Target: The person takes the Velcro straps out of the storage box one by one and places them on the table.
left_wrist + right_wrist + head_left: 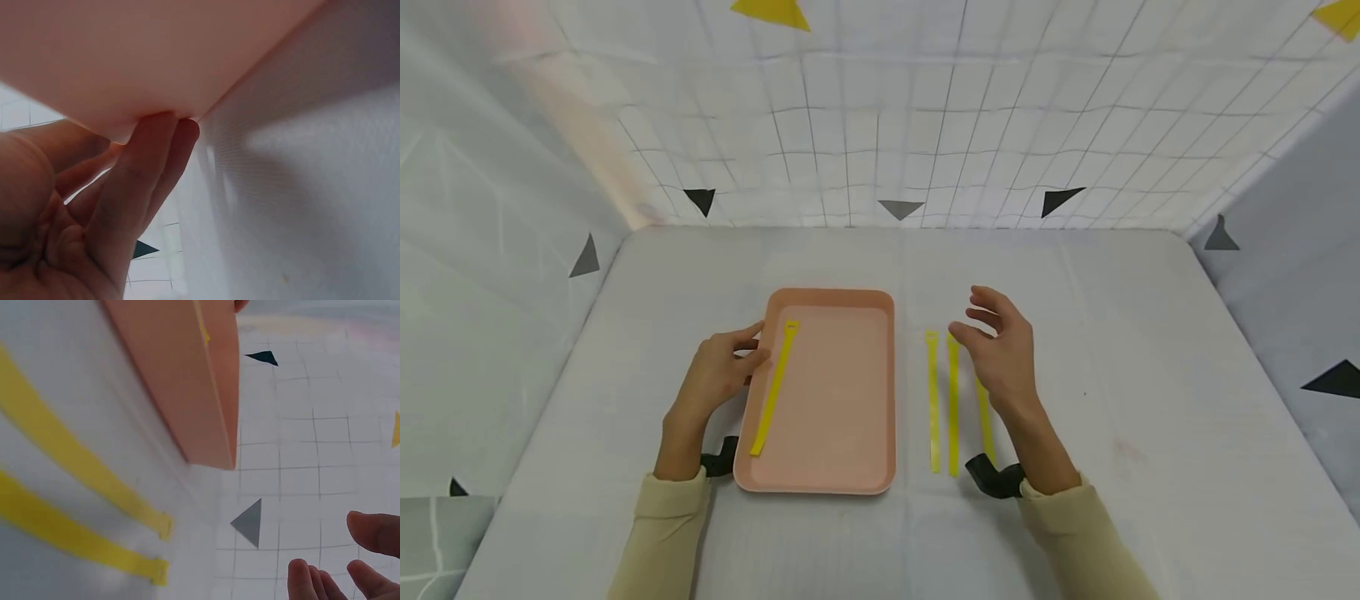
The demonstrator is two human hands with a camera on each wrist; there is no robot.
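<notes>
A pink rectangular tray (835, 400) lies on the table, with one yellow cable tie strap (773, 389) slanting along its left side. My left hand (715, 371) holds the tray's left edge, thumb at the rim; the left wrist view shows fingertips against the tray's underside (156, 56). To the right of the tray lie three more yellow straps (933, 400), roughly parallel, with slotted ends pointing away from me. Over the two rightmost straps hovers my right hand (1006, 354), fingers loosely bent. Nothing shows between its thumb and fingers in the right wrist view, and the hand partly hides the rightmost strap (985, 421).
White cloth covers the table (1120, 333). A gridded white sheet (910, 108) with black, grey and yellow triangles rises behind it, and pale sheets hang at both sides. A black wrist mount (996, 479) sits under the right wrist, another (721, 458) by the left.
</notes>
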